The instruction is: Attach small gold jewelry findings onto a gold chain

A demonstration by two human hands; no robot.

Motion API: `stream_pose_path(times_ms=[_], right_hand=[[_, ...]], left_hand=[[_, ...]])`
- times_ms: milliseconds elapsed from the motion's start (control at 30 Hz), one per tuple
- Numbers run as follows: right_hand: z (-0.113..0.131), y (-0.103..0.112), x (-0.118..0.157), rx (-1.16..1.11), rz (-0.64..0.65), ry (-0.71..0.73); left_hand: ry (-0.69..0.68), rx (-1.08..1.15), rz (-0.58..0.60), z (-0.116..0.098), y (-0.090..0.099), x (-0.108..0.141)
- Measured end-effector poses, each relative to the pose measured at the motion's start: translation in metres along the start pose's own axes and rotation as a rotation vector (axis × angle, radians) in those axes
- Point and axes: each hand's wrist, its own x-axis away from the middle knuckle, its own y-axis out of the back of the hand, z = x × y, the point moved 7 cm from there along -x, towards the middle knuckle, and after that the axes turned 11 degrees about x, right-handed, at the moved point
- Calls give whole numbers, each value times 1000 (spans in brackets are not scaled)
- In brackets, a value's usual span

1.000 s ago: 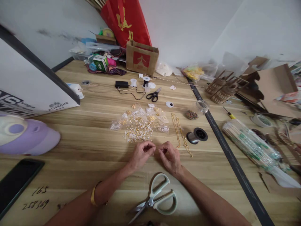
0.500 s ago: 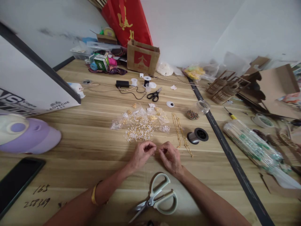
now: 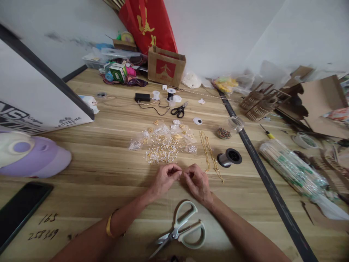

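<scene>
My left hand [image 3: 165, 178] and my right hand [image 3: 198, 182] are close together over the wooden table, each with thumb and forefinger pinched. Whatever lies between the fingertips is too small to make out. Just beyond them is a pile of clear and gold beads [image 3: 162, 152], with small plastic bags [image 3: 163, 130] of gold and white findings behind it. To the right of my right hand lies a gold chain [image 3: 207, 151], and past it a spool of thin clear line [image 3: 229, 158]. Pale-handled scissors [image 3: 188, 229] rest, blades apart, between my forearms.
Black scissors [image 3: 179, 110], a black power adapter [image 3: 142, 97] and thread spools [image 3: 171, 94] lie farther back. A tub of brown beads [image 3: 223, 133] stands right. At left are a phone [image 3: 23, 207], a purple-white device [image 3: 35, 154] and a large box [image 3: 35, 91]. Wrapped sticks [image 3: 293, 167] lie far right.
Both hands hold nearly the same pinched pose and place. The view has shifted very slightly; nothing on the table has visibly moved.
</scene>
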Motion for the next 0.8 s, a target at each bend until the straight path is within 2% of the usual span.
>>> stream_pose_path(times_ms=[467,800], right_hand=[[2,0,-1,-6,14,23],[1,-2,-1,-28,38,8]], left_hand=[[87,183,21,5,-1,-3],[118,233,24,7,-2,-3]])
